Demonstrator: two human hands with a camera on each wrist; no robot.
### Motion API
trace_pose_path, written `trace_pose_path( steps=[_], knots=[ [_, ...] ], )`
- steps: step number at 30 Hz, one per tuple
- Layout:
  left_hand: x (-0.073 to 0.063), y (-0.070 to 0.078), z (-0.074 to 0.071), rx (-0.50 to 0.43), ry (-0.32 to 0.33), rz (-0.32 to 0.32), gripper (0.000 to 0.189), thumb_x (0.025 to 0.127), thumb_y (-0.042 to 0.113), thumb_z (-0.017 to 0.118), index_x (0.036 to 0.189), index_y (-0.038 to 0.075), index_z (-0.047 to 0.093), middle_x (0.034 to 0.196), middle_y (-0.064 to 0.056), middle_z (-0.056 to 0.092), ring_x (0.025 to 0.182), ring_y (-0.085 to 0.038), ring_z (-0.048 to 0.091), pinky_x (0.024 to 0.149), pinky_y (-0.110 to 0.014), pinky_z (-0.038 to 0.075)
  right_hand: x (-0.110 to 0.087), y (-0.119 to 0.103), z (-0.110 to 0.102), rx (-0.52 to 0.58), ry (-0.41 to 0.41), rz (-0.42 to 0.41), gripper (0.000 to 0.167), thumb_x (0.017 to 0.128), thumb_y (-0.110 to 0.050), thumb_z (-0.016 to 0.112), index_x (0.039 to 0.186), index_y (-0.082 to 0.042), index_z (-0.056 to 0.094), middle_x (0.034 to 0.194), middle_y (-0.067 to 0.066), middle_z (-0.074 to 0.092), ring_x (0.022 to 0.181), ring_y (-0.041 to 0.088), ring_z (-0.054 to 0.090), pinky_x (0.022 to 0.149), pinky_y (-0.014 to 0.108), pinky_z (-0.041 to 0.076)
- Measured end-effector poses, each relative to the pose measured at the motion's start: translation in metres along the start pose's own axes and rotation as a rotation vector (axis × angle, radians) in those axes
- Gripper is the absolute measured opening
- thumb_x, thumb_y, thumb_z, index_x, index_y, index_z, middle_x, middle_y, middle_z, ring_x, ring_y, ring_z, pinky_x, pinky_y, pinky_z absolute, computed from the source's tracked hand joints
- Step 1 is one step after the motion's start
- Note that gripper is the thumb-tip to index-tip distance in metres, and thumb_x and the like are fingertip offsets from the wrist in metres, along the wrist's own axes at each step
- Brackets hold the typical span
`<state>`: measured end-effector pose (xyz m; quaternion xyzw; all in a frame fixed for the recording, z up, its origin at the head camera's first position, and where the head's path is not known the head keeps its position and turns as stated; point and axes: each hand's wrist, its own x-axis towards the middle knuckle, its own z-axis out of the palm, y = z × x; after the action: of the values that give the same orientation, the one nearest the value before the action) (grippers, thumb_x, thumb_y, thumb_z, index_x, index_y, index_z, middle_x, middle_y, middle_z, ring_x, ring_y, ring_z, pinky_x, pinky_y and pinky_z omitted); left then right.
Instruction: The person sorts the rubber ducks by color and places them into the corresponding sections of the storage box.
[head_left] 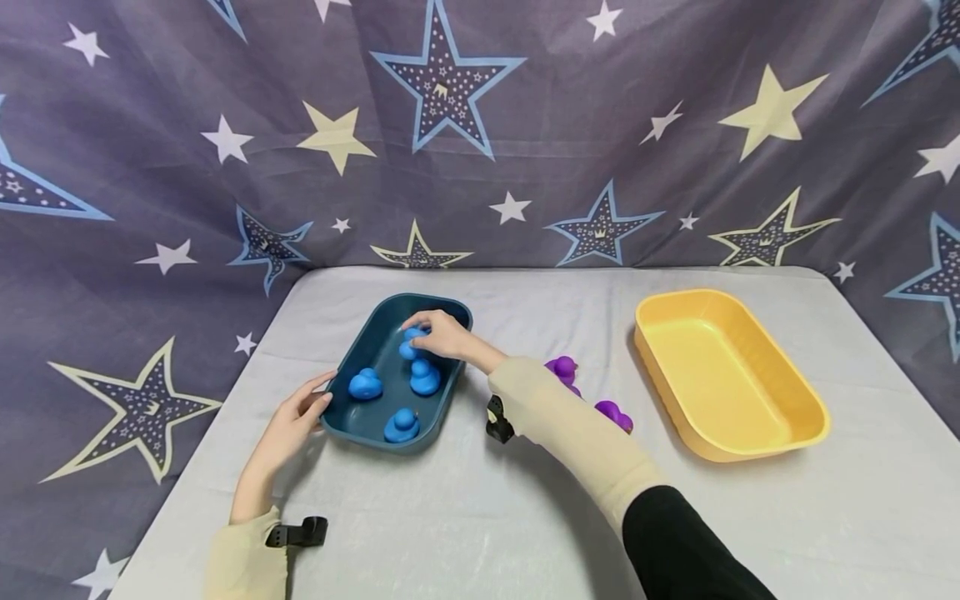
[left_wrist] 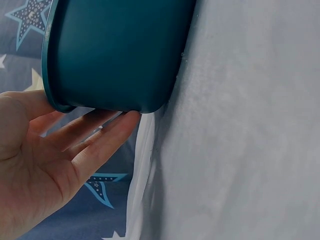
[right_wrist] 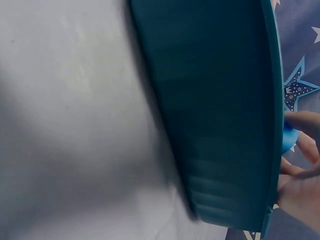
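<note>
A dark teal tray [head_left: 390,354] stands on the left half of the table with several blue rubber ducks in it. My right hand [head_left: 442,335] reaches over its right wall and pinches a blue duck [head_left: 409,351] near the far end. Inside the tray, one duck [head_left: 425,379] sits just in front of that one, another [head_left: 365,384] by the left wall, and a third [head_left: 402,426] at the near end. With fairly straight fingers, my left hand [left_wrist: 55,155] touches the outside of the tray's near-left corner. In the right wrist view the tray wall hides most of the pinched duck [right_wrist: 288,138].
A yellow tray [head_left: 731,375] stands on the right side of the table. Between the trays lie purple ducks [head_left: 613,414], partly covered by my right forearm. Star-patterned cloth [head_left: 450,192] hangs behind the white-covered table [head_left: 420,525].
</note>
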<state>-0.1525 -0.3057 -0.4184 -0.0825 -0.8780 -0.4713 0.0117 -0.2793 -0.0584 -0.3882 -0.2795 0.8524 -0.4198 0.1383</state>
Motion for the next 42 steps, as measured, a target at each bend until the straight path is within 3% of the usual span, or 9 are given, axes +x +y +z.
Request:
trace_pose_path(
  steps=[7, 17, 42],
  knots=[
    [0.000, -0.001, 0.001, 0.009, 0.004, -0.004, 0.041, 0.094, 0.018, 0.042, 0.131, 0.000, 0.038, 0.107, -0.030, 0.055, 0.087, -0.015, 0.058, 0.065, -0.021, 0.049, -0.001, 0.002, 0.000, 0.021, 0.025, -0.030, 0.030, 0.086, -0.007, 0.055, 0.116, -0.004, 0.057, 0.114, 0.017, 0.056, 0.108, 0.024, 0.051, 0.087, 0.032, 0.042],
    [-0.001, 0.001, 0.000, 0.005, 0.007, 0.004, 0.041, 0.094, 0.015, 0.042, 0.131, -0.003, 0.037, 0.103, -0.031, 0.056, 0.082, -0.008, 0.057, 0.063, -0.024, 0.049, -0.015, -0.005, -0.006, 0.013, 0.027, -0.097, 0.028, 0.086, -0.008, 0.056, 0.114, -0.005, 0.059, 0.111, 0.014, 0.059, 0.102, 0.023, 0.055, 0.084, 0.025, 0.043],
    [0.000, 0.000, 0.002, 0.004, 0.004, -0.004, 0.042, 0.095, 0.016, 0.041, 0.132, -0.003, 0.036, 0.104, -0.031, 0.055, 0.084, -0.010, 0.057, 0.063, -0.020, 0.049, -0.067, -0.004, -0.030, 0.169, 0.044, -0.190, 0.028, 0.085, -0.003, 0.054, 0.112, 0.000, 0.058, 0.110, 0.015, 0.058, 0.098, 0.025, 0.056, 0.079, 0.023, 0.045]
  ],
)
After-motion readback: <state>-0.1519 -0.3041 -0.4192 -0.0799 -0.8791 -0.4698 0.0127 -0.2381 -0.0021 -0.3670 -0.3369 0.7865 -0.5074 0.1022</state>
